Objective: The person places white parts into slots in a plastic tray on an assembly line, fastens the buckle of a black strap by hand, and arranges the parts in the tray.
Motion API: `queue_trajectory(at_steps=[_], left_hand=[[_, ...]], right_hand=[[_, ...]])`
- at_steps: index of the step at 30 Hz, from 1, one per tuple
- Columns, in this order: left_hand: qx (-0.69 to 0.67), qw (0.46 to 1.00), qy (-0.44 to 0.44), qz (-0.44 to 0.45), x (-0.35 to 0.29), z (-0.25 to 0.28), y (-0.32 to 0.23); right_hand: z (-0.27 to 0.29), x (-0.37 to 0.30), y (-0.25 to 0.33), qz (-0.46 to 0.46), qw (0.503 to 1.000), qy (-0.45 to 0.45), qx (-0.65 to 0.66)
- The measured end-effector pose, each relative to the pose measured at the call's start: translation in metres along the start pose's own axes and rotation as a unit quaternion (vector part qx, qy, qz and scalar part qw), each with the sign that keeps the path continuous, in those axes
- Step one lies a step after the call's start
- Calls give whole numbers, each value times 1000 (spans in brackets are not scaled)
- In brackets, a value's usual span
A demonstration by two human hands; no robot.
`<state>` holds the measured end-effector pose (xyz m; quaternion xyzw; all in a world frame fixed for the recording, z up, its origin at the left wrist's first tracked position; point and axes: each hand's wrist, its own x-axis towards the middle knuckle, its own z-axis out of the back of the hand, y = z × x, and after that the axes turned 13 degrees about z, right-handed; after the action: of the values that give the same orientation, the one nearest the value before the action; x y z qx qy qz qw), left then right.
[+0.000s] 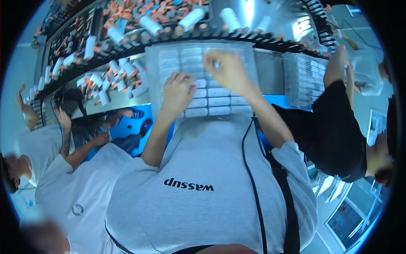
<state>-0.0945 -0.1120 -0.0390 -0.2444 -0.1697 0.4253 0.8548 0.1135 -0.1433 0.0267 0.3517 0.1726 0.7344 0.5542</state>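
Note:
In front of my chest lies a translucent plastic tray (pixel 163 63), with white, rounded oblong pieces (pixel 196 112) in rows in its compartments. My left hand (pixel 179 91) is over the tray's left half, fingers bent and thumb apart, close to one of the white pieces; I see nothing held in it. Further right and a little farther away, my right hand (pixel 228 72) hovers above the tray, slightly blurred. Its thumb and fingers are curled together around a small pale spot that I cannot make out. The hand hides part of the rows beneath.
A black-edged conveyor (pixel 270 45) curves behind the tray, carrying white cylinders (pixel 191 19) with orange ends and many small orange parts. More white cylinders (pixel 103 82) are piled at the left. Stacked filled trays (pixel 302 80) stand at the right. People work on both sides of me.

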Motion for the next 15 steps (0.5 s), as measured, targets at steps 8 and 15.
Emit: queue_trajectory(at_steps=[8, 15], left_hand=[[19, 999, 26, 21, 0, -6, -2], [26, 999, -5, -30, 11, 6, -19]], right_hand=[[-18, -113, -6, -4, 994, 48, -97], [-15, -115, -14, 9, 995, -8, -97]])
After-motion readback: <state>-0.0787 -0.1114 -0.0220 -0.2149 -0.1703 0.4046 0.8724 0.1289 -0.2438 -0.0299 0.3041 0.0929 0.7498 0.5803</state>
